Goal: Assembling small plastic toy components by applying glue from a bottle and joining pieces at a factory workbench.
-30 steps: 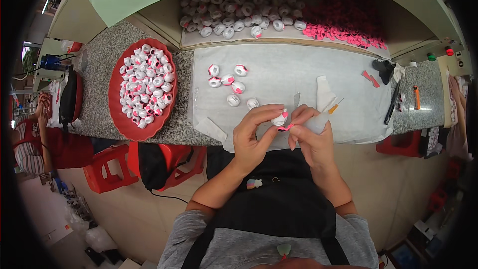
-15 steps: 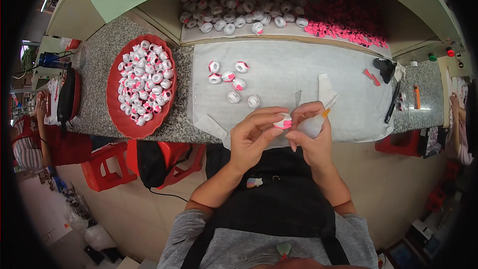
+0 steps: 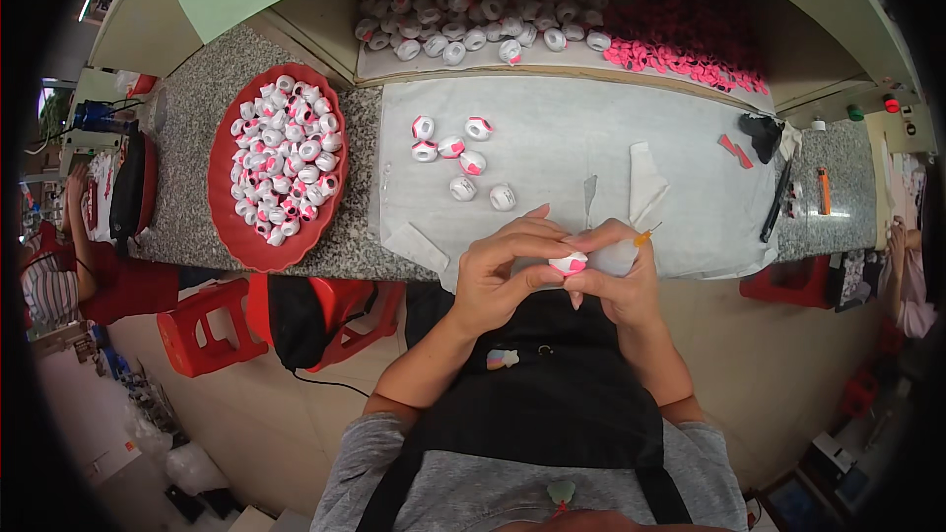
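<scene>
My left hand (image 3: 501,274) pinches a small round white piece with a pink patch (image 3: 569,263) over the near edge of the white sheet. My right hand (image 3: 634,288) is curled around a translucent squeeze bottle (image 3: 617,258) with an orange needle tip (image 3: 642,238), which points away up and to the right. Thumb and forefinger of the right hand also press on the piece from its right side. Farther off on the sheet lie several similar white pieces (image 3: 462,187), most with pink parts. My fingers partly hide both the bottle and the piece.
A red scalloped tray (image 3: 219,199) heaped with white-and-pink pieces stands left on the granite counter (image 3: 367,153). White pieces (image 3: 454,55) and small pink parts (image 3: 680,67) fill the shelf behind. Folded paper (image 3: 645,182), a black pen-like tool (image 3: 777,205) and an orange stick (image 3: 824,191) lie right.
My right hand has closed in on the piece, its thumb and forefinger now on it. The piece has come slightly nearer me and turned; the bottle's needle tip shows more clearly.
</scene>
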The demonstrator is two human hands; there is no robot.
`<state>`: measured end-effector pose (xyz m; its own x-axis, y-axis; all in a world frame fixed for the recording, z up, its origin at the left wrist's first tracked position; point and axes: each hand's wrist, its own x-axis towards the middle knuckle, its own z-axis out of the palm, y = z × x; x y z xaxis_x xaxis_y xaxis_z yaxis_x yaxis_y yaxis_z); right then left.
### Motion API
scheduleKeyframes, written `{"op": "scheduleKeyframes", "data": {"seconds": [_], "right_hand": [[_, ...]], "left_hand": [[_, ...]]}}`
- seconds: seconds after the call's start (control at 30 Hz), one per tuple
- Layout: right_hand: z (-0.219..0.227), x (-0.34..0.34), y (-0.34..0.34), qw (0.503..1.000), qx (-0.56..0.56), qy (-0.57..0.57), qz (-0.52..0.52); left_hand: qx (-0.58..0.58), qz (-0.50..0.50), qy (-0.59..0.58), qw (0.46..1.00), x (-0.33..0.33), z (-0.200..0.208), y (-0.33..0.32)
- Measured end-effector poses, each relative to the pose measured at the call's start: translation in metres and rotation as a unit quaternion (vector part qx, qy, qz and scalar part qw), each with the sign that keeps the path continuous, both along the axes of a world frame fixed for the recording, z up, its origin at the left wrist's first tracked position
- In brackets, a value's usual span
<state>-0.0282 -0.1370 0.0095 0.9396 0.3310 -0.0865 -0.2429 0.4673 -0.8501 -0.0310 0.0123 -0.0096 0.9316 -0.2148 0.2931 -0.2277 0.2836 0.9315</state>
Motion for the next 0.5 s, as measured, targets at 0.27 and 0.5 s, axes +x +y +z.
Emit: {"op": "scheduleKeyframes", "data": {"seconds": [0.27, 0.5], "right_hand": [[-0.006, 0.008, 0.004, 0.996, 0.04, 0.075, -0.015], [-0.009, 0.016, 0.003, 0.999, -0.011, 0.045, -0.028]], "left_hand": [[0.078, 0.025, 0.043, 0.996, 0.008, 0.007, -0.002], [0.124, -0.035, 0.043, 0.991, 0.025, 0.02, 0.004]]}}
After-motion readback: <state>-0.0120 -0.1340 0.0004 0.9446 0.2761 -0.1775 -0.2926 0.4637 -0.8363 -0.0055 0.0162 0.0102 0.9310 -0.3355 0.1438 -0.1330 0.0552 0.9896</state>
